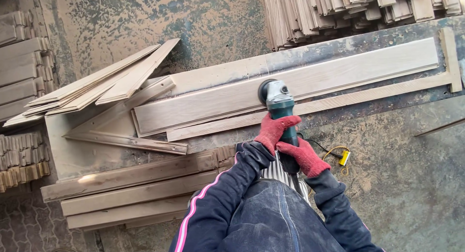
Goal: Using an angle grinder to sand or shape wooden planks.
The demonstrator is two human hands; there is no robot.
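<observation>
Both hands wear red gloves and hold a green grinder point(281, 111) with a grey head. The left hand point(275, 130) wraps closed around the middle of the tool's body, its grip tight on the green casing. The right hand point(304, 156) closes around the rear of the handle, just behind the left hand and touching it. The grinder's round head rests on the near edge of a long pale plank point(290, 89), which lies flat along the counter point(358, 43), running from the left side up toward the far right.

A thinner strip point(339, 101) lies just beside the plank on the near side, ending at a short crosspiece point(451, 58) at the right end. To the left, several loose boards point(101, 85) lean in a fanned pile over the counter's edge. Nearer the person, a few darker planks point(131, 189) lie side by side. A stack of wood strips point(348, 9) sits beyond the counter at the top, and more stacks point(19, 68) stand at the far left. A dark cable point(317, 146) leaves the grinder's rear, and a yellow wire with a small yellow plug point(344, 157) lies on the dusty floor point(416, 184) near the right hand.
</observation>
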